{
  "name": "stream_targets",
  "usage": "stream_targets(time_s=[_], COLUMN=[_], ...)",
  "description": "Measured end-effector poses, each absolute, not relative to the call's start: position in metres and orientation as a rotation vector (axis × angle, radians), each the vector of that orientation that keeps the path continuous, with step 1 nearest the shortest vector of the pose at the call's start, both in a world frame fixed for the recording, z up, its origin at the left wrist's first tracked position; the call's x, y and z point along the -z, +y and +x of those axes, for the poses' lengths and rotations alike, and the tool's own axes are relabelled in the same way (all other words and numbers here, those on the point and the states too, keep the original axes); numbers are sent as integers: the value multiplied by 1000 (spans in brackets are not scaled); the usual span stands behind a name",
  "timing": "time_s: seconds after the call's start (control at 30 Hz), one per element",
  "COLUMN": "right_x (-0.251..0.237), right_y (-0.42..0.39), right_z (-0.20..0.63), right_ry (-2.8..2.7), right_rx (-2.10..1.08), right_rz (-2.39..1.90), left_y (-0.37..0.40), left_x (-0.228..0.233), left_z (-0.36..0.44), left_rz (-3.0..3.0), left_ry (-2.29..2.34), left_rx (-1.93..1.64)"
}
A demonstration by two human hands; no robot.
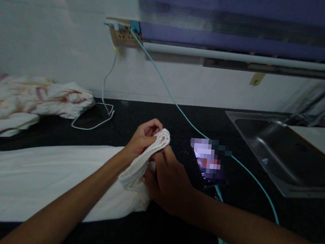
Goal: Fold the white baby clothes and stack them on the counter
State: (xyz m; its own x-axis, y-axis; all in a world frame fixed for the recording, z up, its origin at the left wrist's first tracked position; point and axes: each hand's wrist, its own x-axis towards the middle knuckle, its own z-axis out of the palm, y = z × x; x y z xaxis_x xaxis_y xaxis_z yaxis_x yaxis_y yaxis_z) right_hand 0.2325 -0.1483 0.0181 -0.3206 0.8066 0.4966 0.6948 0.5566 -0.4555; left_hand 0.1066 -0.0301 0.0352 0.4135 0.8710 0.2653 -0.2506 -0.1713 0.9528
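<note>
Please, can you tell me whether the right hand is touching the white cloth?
Touching. The head view shows the right hand with its fingers bent against the thick edge of the white cloth, no gap between.

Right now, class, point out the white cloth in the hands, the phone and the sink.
White cloth (61, 172): head view, on its flat part.
Phone (208, 160): head view, on its screen.
Sink (290, 156): head view, on its basin floor.
</note>
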Motion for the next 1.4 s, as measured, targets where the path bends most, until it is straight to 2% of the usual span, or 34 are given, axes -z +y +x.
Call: stream_targets(time_s=[0.13, 0.23, 0.4, 0.73, 1.1, 1.4], right_x=[-21, -25, -26, -29, -28, -27], right_y=[-146, -143, -138, -137, -138, -147], right_z=[235, 239, 242, 242, 243, 238], right_ry=[-2103, -2090, -2081, -2209, -2260, -2300], right_rx=[-65, -7, 43, 137, 180, 128], right_rz=[-1296, -1320, -1304, -1412, -1425, -1337], left_y=[-40, -41, -36, -39, -47, -54], left_x=[-51, -57, -49, -47, -53, -58], left_z=[105, 97, 88, 89, 100, 98], left_rz=[1639, 1825, 1847, 1993, 1806, 1694], left_ry=[883, 1092, 1087, 1283, 963, 866], left_rx=[-1195, -1048, -758, -806, -565, -581])
